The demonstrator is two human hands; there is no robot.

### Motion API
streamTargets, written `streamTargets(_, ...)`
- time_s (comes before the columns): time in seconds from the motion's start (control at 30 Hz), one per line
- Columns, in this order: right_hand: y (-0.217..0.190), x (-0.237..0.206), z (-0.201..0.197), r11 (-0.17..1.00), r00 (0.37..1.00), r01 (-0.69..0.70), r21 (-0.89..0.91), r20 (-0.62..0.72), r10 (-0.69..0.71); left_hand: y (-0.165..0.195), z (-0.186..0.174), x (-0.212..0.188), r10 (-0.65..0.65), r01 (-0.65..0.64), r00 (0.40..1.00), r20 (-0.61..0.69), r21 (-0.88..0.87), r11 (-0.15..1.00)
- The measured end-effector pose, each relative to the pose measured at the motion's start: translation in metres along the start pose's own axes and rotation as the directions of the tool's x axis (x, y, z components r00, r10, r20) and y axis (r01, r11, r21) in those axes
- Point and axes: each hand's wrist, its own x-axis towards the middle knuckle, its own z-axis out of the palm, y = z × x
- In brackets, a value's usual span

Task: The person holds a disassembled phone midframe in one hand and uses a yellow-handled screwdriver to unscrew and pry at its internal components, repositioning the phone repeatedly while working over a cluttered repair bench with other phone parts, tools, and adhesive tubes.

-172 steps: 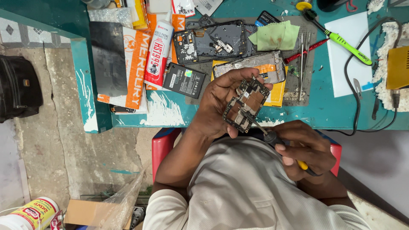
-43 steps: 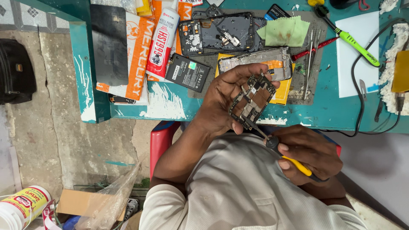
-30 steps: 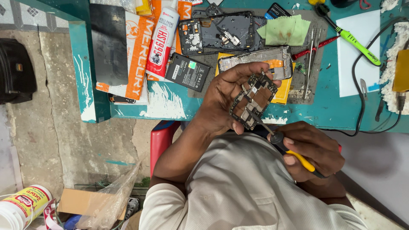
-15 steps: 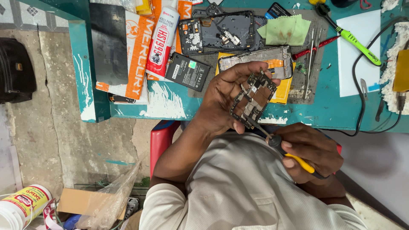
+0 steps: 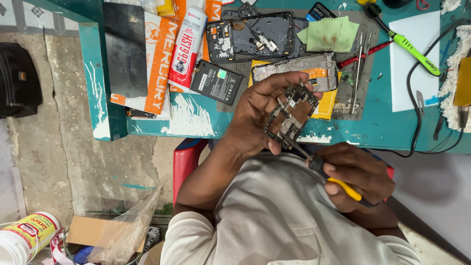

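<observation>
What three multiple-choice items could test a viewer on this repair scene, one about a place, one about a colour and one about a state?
1. Where does the green cloth lie?
A. On the teal table, right of the opened phone
B. On the floor beside the black bag
C. Over the person's lap

2. What colour is the handle of the screwdriver in the right hand?
A. Red
B. Yellow
C. White

3. In what state is the circuit board?
A. Lying flat on the table
B. Fitted inside the phone
C. Held in the left hand, above the table edge

Answers: 1 A, the cloth rests on the tabletop next to the open phone body. 2 B, a yellow handle shows between the fingers. 3 C, the fingers grip the board while the screwdriver tip meets its lower end.
</observation>
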Motion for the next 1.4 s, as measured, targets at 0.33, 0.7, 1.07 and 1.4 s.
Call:
streamTargets(0.33,-0.008,0.007,0.000,0.993,0.990,-0.104,0.055,-0.085,0.108,-0.002,0.000,-0.003,-0.019,0.024,0.999,0.040,-0.129,0.991)
streamTargets(0.7,0.007,0.003,0.001,0.997,0.998,-0.018,0.079,-0.062,0.023,0.000,-0.003,-0.005,-0.064,0.071,0.997,0.050,-0.158,0.985)
streamTargets(1.07,0.006,-0.001,0.002,0.998,0.991,0.023,-0.057,-0.130,-0.030,-0.002,-0.005,-0.005,-0.049,0.056,0.997,0.063,-0.115,0.992)
streamTargets(1.4,0.010,0.001,-0.002,0.996,0.997,0.022,-0.086,-0.067,-0.027,-0.002,-0.004,-0.007,-0.048,0.058,0.996,0.071,-0.145,0.988)
